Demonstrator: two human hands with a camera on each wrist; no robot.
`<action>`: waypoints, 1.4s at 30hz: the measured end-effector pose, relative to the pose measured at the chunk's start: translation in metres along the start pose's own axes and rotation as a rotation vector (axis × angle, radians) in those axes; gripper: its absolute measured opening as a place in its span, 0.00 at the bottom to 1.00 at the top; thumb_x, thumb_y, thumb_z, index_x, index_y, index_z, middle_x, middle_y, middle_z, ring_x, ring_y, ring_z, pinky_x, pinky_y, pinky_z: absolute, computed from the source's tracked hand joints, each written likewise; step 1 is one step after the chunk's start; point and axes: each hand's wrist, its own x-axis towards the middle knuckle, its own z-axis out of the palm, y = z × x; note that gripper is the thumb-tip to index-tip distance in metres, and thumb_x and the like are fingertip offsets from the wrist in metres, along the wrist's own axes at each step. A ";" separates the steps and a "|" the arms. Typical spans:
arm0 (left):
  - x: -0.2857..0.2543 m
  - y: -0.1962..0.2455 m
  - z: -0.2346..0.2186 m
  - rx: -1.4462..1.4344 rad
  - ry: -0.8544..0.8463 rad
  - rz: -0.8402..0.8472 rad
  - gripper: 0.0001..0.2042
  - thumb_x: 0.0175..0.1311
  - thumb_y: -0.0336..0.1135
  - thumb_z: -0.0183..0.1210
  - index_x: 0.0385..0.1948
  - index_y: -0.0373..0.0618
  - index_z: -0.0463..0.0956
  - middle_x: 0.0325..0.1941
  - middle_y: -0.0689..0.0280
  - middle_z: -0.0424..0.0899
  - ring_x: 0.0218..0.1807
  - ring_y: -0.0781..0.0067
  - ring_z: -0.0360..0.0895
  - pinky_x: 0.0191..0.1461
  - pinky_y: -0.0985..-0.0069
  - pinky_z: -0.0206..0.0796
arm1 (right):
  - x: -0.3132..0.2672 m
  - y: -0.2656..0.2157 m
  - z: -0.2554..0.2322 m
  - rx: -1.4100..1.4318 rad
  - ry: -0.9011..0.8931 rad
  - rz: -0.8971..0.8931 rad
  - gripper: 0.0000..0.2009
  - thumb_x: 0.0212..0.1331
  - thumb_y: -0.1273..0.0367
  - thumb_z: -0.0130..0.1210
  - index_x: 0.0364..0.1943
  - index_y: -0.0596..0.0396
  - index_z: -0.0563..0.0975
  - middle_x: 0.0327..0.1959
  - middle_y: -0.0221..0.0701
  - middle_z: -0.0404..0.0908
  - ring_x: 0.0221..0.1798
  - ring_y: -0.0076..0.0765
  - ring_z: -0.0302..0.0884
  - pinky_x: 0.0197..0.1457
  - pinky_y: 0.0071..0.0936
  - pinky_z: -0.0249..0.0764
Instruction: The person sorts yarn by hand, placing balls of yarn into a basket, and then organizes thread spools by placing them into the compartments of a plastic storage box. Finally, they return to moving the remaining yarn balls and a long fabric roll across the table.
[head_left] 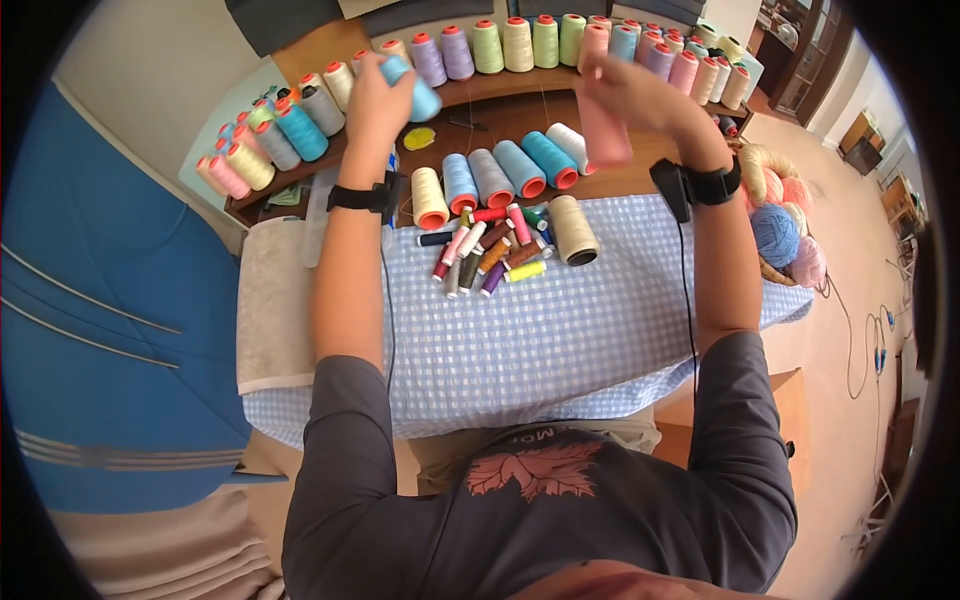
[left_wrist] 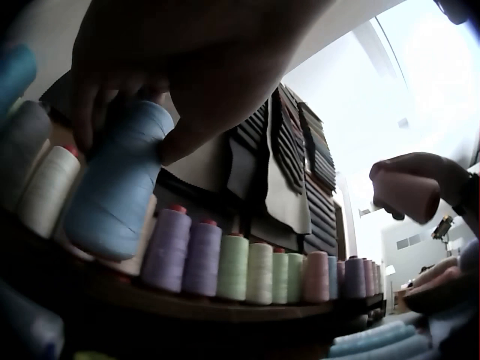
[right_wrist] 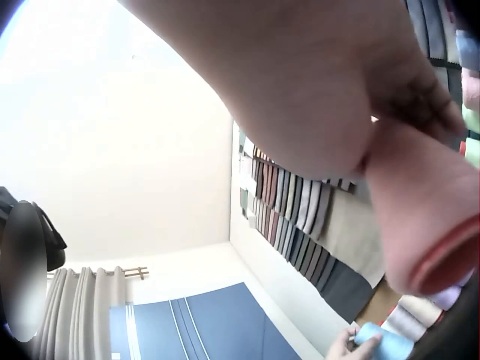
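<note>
A light blue thread cone (head_left: 422, 100) is gripped by the left hand (head_left: 378, 105) above the row of cones on the shelf; in the left wrist view the fingers hold the top of this blue cone (left_wrist: 120, 184). The right hand (head_left: 640, 95) holds a pink cone (head_left: 603, 130) by its narrow end, lifted over the right part of the desk. In the right wrist view the pink cone (right_wrist: 424, 206) shows its red base. Below the hands lie several larger cones, among them a white one (head_left: 568, 143) and a teal one (head_left: 550, 160).
Small colourful spools (head_left: 495, 245) and a cream cone (head_left: 574, 230) lie on the checked cloth (head_left: 540, 340). Upright cones line the curved shelf (head_left: 490, 85). A yellow disc (head_left: 419, 138) lies on the wood. Yarn balls (head_left: 775, 235) fill a basket at the right.
</note>
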 end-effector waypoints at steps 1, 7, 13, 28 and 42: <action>-0.002 0.004 0.012 -0.117 -0.076 0.012 0.28 0.68 0.50 0.69 0.63 0.40 0.76 0.55 0.45 0.89 0.56 0.43 0.88 0.61 0.54 0.79 | -0.010 0.005 0.004 -0.052 -0.237 0.023 0.16 0.78 0.57 0.57 0.55 0.56 0.79 0.42 0.44 0.88 0.48 0.47 0.87 0.54 0.42 0.81; -0.075 0.082 0.074 -0.622 -0.604 0.027 0.21 0.75 0.42 0.71 0.59 0.39 0.77 0.52 0.61 0.88 0.49 0.71 0.87 0.49 0.68 0.83 | -0.049 0.017 0.018 -0.068 -0.653 0.354 0.19 0.76 0.54 0.56 0.55 0.57 0.80 0.45 0.39 0.88 0.44 0.41 0.86 0.50 0.40 0.81; -0.147 0.138 0.075 -0.609 -0.820 0.064 0.25 0.75 0.47 0.71 0.58 0.35 0.76 0.49 0.57 0.89 0.50 0.64 0.88 0.53 0.64 0.81 | -0.060 0.067 0.024 -0.052 -0.622 0.370 0.25 0.72 0.54 0.60 0.60 0.61 0.80 0.44 0.43 0.89 0.43 0.43 0.89 0.42 0.38 0.86; -0.154 0.120 0.076 -0.110 -0.872 0.443 0.31 0.73 0.53 0.67 0.71 0.45 0.79 0.73 0.43 0.79 0.69 0.39 0.79 0.75 0.53 0.70 | -0.048 0.066 0.031 0.228 -0.523 0.364 0.16 0.67 0.64 0.64 0.53 0.60 0.85 0.44 0.42 0.91 0.43 0.38 0.92 0.43 0.34 0.87; -0.115 0.128 0.035 -0.003 -0.943 0.465 0.31 0.74 0.60 0.64 0.69 0.49 0.82 0.73 0.49 0.82 0.70 0.37 0.79 0.74 0.49 0.70 | 0.036 0.176 0.012 -0.233 0.566 0.373 0.34 0.69 0.52 0.57 0.77 0.46 0.70 0.61 0.58 0.86 0.65 0.65 0.85 0.67 0.56 0.80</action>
